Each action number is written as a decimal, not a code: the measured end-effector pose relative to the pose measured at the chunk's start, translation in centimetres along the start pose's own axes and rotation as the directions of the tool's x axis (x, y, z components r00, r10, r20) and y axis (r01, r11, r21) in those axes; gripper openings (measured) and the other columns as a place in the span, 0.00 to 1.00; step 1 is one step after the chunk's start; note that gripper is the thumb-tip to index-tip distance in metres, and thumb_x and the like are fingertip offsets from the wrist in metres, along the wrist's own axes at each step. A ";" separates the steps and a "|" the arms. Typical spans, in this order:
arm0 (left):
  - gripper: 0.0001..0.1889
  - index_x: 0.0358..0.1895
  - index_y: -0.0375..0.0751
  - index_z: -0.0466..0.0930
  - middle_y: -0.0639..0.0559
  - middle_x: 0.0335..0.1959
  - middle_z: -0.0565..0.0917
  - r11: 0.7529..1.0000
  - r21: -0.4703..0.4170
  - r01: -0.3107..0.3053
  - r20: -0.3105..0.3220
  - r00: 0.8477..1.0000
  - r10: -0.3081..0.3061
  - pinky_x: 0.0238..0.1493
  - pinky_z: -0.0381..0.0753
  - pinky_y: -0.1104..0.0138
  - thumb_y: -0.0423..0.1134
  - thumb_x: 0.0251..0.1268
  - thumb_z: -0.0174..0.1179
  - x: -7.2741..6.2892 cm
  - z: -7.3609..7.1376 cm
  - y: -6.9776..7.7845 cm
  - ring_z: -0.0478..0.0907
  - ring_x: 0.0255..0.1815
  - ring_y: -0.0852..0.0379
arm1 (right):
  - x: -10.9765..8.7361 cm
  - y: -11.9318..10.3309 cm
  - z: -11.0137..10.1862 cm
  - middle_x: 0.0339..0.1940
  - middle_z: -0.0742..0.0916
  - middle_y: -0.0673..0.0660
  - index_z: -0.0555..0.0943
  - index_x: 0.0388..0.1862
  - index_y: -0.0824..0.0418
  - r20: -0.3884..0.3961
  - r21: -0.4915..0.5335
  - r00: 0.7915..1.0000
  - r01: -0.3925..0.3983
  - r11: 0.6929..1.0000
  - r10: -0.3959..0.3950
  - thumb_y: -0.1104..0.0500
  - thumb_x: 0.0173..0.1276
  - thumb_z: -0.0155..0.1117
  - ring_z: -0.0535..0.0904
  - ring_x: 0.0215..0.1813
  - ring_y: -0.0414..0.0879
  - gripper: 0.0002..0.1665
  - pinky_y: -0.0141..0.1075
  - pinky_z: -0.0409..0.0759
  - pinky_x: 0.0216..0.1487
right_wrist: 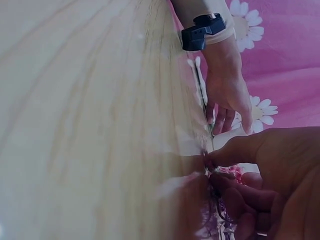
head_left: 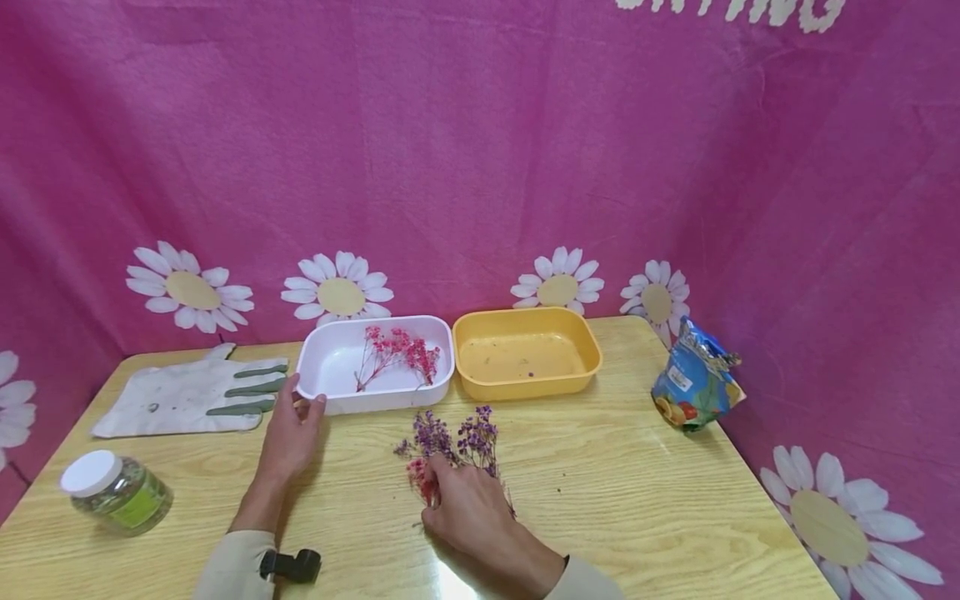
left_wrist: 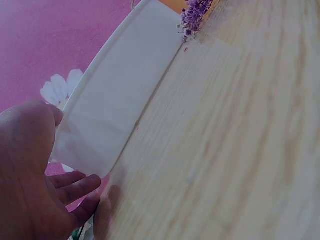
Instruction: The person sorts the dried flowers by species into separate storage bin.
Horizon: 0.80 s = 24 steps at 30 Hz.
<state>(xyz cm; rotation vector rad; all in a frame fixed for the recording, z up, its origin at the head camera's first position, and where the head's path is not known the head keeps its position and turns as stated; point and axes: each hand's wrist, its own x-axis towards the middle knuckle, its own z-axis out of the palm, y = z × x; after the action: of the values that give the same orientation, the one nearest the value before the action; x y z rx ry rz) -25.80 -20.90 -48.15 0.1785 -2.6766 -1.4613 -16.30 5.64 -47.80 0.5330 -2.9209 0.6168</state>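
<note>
Resting in the white tub are pink flowers.

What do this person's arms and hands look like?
The left hand and right hand wear no gloves. The left sleeve and right sleeve are cream. A black wrist device sits over the left sleeve; a thin black edge shows at the right sleeve's end.

Between the purple flowers and the blue bag the table lies open, with the yellow tray blocking beyond.

Head looks down, wrists close, table shared
</note>
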 end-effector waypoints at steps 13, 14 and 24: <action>0.36 0.77 0.39 0.37 0.30 0.71 0.61 1.000 0.011 0.012 -0.003 1.000 -0.012 0.67 0.70 0.47 0.50 0.77 0.41 0.1 0.1 -0.1 0.67 0.68 0.36 | 0.0 0.6 -0.6 0.18 0.79 0.36 0.74 0.38 0.50 0.084 0.244 0.995 -0.073 0.967 0.054 0.63 0.43 0.70 0.70 0.19 0.31 0.22 0.26 0.69 0.25; 0.36 0.77 0.39 0.38 0.30 0.71 0.61 1.000 0.011 0.011 -0.004 1.000 -0.011 0.67 0.70 0.47 0.51 0.77 0.41 0.0 0.1 -0.1 0.67 0.68 0.36 | 0.0 0.7 -0.7 0.18 0.79 0.36 0.74 0.39 0.50 0.086 0.264 0.995 -0.075 0.962 0.054 0.63 0.43 0.69 0.70 0.20 0.30 0.22 0.26 0.70 0.27; 0.36 0.77 0.39 0.38 0.30 0.70 0.62 1.000 0.013 0.006 -0.006 1.000 -0.006 0.66 0.70 0.47 0.50 0.77 0.41 0.1 0.0 -0.1 0.68 0.67 0.36 | 0.6 1.6 -1.8 0.27 0.86 0.46 0.76 0.49 0.58 0.172 0.611 0.982 -0.173 0.772 0.084 0.68 0.51 0.68 0.80 0.23 0.38 0.24 0.32 0.82 0.29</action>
<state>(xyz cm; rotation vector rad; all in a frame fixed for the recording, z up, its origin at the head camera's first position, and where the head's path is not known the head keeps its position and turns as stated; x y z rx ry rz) -25.87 -20.93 -48.25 0.1915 -2.6842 -1.4424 -17.33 7.56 -46.62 0.4348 -2.8322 1.6634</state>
